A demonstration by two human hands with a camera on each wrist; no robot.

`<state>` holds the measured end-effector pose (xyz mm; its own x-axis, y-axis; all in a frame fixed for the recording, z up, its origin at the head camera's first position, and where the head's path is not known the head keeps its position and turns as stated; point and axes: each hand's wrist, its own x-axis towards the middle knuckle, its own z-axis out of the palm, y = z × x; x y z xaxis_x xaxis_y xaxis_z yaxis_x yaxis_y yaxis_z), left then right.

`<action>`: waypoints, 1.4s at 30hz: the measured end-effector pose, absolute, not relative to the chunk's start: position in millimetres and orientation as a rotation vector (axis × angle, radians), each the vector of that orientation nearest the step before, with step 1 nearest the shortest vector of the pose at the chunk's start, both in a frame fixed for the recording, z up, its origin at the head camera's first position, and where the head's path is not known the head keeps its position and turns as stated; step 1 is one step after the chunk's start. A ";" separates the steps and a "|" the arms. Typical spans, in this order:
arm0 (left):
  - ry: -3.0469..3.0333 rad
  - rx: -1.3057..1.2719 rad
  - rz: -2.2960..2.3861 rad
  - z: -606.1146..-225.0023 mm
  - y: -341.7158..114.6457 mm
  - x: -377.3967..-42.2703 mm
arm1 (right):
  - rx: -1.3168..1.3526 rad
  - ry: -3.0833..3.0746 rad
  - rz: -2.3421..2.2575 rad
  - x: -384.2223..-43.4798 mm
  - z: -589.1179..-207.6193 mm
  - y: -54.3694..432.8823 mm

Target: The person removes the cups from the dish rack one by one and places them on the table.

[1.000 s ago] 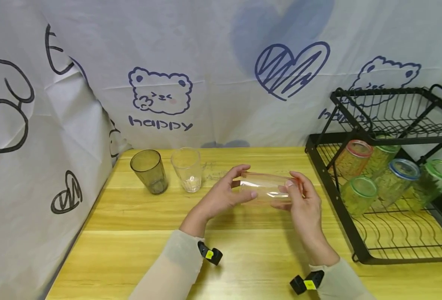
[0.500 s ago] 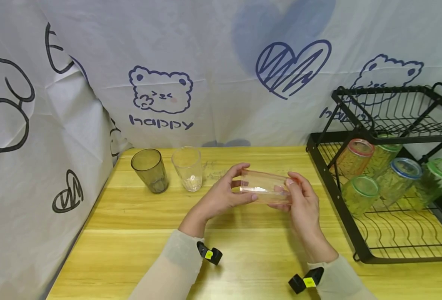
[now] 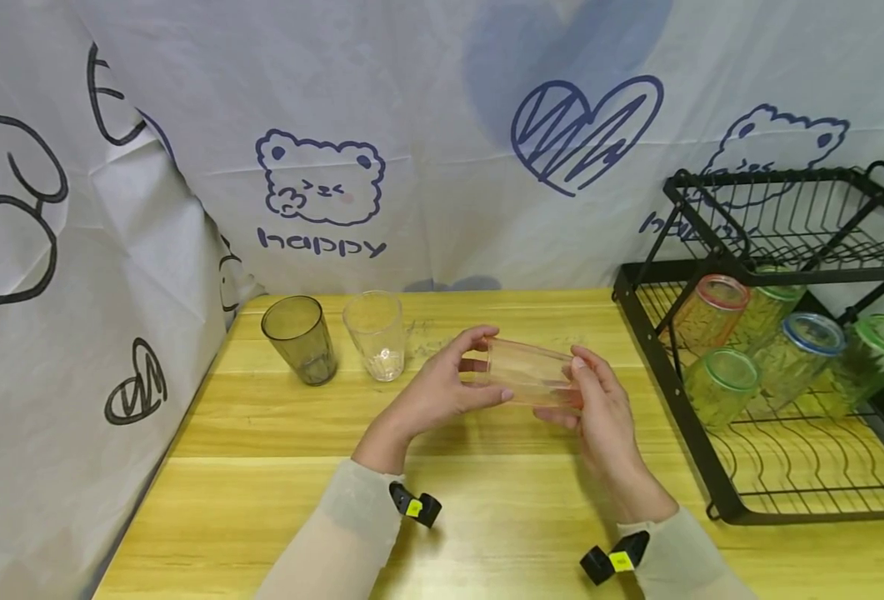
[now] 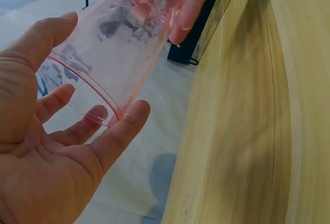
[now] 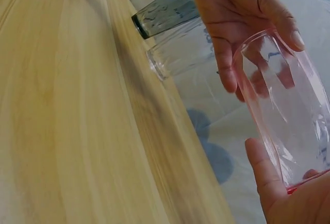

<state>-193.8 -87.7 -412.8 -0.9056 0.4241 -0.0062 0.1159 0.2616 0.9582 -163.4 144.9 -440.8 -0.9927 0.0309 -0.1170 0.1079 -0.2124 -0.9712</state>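
Observation:
A clear pink drinking glass [image 3: 530, 372] lies on its side in the air above the table, held between both hands. My left hand [image 3: 451, 385] holds its rim end, thumb on the near side and fingers round the far side. At the base end, my right hand [image 3: 599, 408] grips the glass with thumb and fingers. The left wrist view shows the left fingertips touching the glass [image 4: 116, 44] around its rim. To the left stand a smoky brown glass [image 3: 301, 340] and a clear glass [image 3: 377, 336], both upright and apart from the hands.
On the right stands a black two-tier dish rack [image 3: 700, 450]. Several glasses sit in its lower tier, among them a red-rimmed glass [image 3: 711, 312] and a blue-rimmed glass [image 3: 800, 358]. A printed cloth [image 3: 442, 167] hangs behind the wooden table [image 3: 262, 500].
The pink glass has shifted and turned slightly in the hands, which stay almost in place. The other glasses and the rack have not moved.

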 end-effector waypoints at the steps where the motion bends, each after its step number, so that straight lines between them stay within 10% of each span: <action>1: 2.279 0.501 1.687 -412.5 -87.6 -193.8 | 0.174 1.948 -2.384 -163.2 -441.0 145.2; 42: 2.960 0.582 0.640 -328.1 -114.7 -222.5 | 0.107 3.190 -1.264 -111.8 -435.0 241.4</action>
